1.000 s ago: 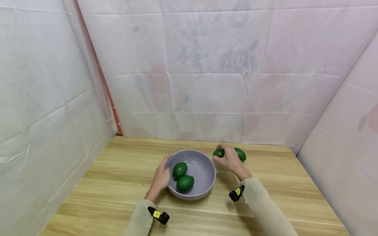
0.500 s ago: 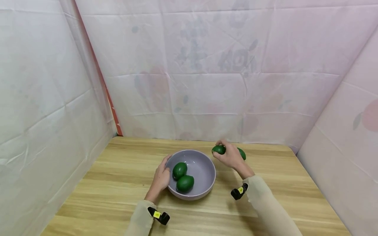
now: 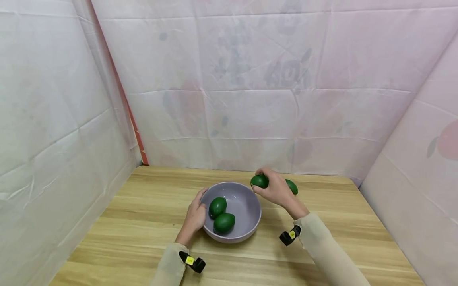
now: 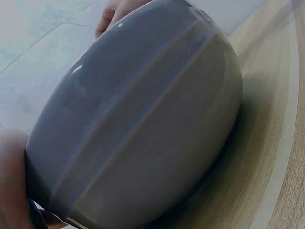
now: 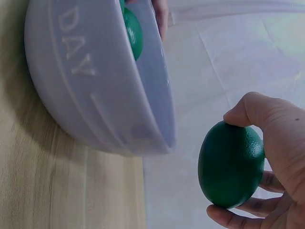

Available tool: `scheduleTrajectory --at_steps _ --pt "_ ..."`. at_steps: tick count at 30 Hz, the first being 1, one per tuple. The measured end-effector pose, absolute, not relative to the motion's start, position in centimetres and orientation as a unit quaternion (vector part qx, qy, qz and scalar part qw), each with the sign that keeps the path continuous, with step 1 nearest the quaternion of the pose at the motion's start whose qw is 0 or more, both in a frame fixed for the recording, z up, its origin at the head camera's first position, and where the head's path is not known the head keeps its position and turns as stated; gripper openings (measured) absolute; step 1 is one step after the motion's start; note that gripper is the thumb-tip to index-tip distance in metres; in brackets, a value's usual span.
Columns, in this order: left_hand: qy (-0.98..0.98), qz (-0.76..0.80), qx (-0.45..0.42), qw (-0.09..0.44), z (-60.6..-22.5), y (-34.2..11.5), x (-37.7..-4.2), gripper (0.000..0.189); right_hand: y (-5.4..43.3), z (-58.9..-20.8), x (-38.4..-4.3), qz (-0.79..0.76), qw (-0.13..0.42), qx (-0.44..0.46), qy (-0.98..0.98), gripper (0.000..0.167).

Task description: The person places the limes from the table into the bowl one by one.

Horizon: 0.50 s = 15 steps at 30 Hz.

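Pale, creased sheeting (image 3: pixel 250 115) with faint printed pictures stands on the left, right and far sides, a narrow red strip (image 3: pixel 119 81) running down its far-left corner. Within it lies a wood-grain surface (image 3: pixel 143 222), light yellow-brown with long streaks. Two cream sleeves (image 3: pixel 327 246) reach in from the near side, one at the left and one at the right. Between them a round, grey-purple bowl (image 3: pixel 230 239) sits upright on the surface, raised letters reading "DAY" visible on its outer wall from the right wrist. The hands are apart from each other: the left hand (image 3: pixel 195 214) is clamped on the bowl's left rim, with its thumb over the edge, and the right hand (image 3: pixel 278 190) pinches a green oval fruit (image 3: pixel 259 181) between thumb and fingertips, holding it near the bowl's far-right rim without touching it. Two more green fruits (image 3: pixel 224 223) lie in the left part of the bowl, side by side, one nearer than the other. A further green fruit (image 3: pixel 292 186) rests on the surface at the far right, partly hidden behind the right hand. Smallest are the black wrist cameras (image 3: pixel 192 262), each bearing a yellow label.
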<state>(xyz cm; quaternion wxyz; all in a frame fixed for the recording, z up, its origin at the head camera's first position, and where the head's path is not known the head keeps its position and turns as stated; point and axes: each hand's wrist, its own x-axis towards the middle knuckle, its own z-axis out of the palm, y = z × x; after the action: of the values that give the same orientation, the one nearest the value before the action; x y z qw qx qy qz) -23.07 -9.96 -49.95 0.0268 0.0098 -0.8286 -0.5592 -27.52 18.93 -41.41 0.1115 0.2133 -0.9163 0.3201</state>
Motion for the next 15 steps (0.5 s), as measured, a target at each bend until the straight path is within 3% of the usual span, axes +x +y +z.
scheduleTrajectory --at_steps 15 --pt "-0.827 -0.561 0.009 0.023 -49.9 -10.1 -23.0 0.061 17.4 -40.8 -25.5 0.276 0.109 0.272 -0.916 0.037"
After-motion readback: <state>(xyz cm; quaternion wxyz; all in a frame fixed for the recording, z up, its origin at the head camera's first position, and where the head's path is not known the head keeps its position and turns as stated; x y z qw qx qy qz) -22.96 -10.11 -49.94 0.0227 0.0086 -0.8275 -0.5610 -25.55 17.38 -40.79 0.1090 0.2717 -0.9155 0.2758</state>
